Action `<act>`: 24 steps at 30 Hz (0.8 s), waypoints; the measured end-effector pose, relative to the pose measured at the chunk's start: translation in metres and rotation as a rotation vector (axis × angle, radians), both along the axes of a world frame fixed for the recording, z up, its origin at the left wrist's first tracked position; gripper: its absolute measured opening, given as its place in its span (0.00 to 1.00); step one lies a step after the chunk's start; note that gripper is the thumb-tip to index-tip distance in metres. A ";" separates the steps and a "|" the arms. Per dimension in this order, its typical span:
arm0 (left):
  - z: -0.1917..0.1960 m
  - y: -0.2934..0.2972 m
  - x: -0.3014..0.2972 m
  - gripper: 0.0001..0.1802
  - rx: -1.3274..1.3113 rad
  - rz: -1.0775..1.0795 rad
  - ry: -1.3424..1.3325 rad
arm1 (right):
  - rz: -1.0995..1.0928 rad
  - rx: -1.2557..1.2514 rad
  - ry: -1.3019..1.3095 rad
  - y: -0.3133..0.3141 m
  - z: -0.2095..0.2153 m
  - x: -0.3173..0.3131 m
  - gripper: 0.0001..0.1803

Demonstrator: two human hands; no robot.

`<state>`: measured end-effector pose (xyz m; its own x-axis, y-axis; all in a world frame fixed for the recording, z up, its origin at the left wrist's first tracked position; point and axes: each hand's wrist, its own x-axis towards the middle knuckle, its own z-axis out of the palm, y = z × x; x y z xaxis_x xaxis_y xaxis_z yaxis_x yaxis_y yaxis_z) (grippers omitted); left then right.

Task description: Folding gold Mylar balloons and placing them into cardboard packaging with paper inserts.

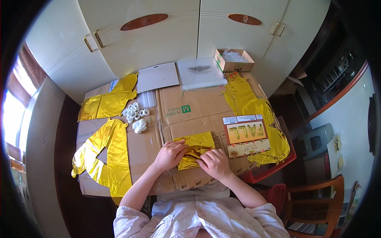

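Observation:
A flat gold foil balloon, partly folded into a rough rectangle, lies on the cardboard in front of me. My left hand presses and pinches its left side, fingers bent over the foil. My right hand grips the crumpled middle from the right, thumb and fingers closed on it. Between my hands the foil is bunched into a dark crease. Just right of my right hand is a printed card picturing balloon letters.
Flat gold foil letter balloons lie at the left, back left and right. White ribbon rolls, a grey-white card, clear plastic bags and an open cardboard box sit farther back. A wooden chair stands at right.

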<state>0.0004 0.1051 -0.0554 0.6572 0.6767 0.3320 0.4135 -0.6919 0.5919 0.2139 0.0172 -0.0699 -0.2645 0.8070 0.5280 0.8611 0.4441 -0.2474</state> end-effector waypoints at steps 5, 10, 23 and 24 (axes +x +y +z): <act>-0.003 0.001 -0.001 0.11 0.012 -0.006 -0.015 | -0.085 -0.090 0.102 0.005 -0.007 -0.007 0.07; -0.004 0.000 0.000 0.11 -0.011 0.007 -0.041 | -0.106 -0.080 0.173 0.007 -0.003 -0.011 0.10; 0.002 0.000 0.001 0.15 -0.010 0.015 0.013 | 0.085 -0.002 -0.173 0.003 -0.002 -0.011 0.16; -0.002 0.001 0.000 0.15 0.001 0.007 0.019 | 0.084 0.007 -0.167 0.003 -0.002 -0.011 0.16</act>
